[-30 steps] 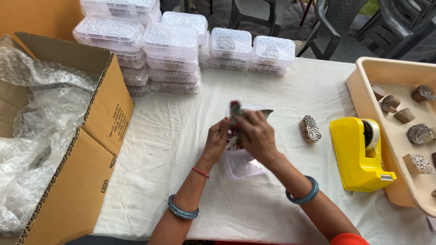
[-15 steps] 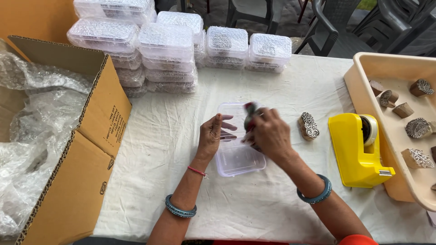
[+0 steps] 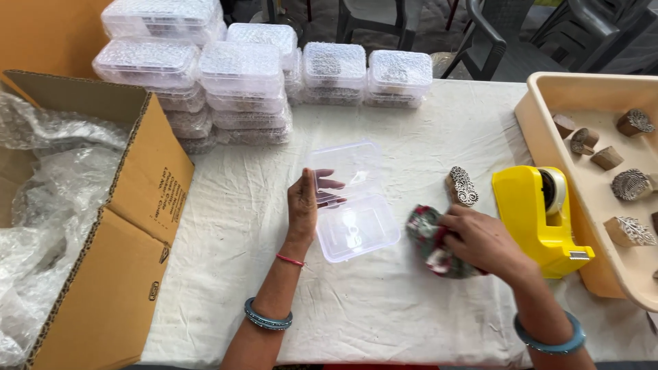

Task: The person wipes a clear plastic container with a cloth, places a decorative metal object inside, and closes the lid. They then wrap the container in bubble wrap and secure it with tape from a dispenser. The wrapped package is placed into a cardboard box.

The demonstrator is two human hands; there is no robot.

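Note:
A clear plastic box [image 3: 356, 226] with its hinged lid [image 3: 346, 164] raised lies open on the white tablecloth. My left hand [image 3: 305, 205] holds the box at its left side, fingers reaching inside behind the clear wall. My right hand [image 3: 480, 240] presses a red, green and white patterned cloth [image 3: 432, 243] onto the table just right of the box. A carved wooden block [image 3: 462, 186] lies right behind that hand, apart from it.
A yellow tape dispenser [image 3: 541, 212] stands to the right, beside a beige tray [image 3: 548, 130] with several carved wooden blocks. Stacks of closed clear boxes [image 3: 247, 82] fill the back. An open cardboard carton [image 3: 123, 226] with bubble wrap [image 3: 41, 205] is at left. Chairs [image 3: 493, 34] stand beyond the table.
The box has gone from held up in both hands to lying open on the table. My right hand moved right and down with the cloth, away from the box.

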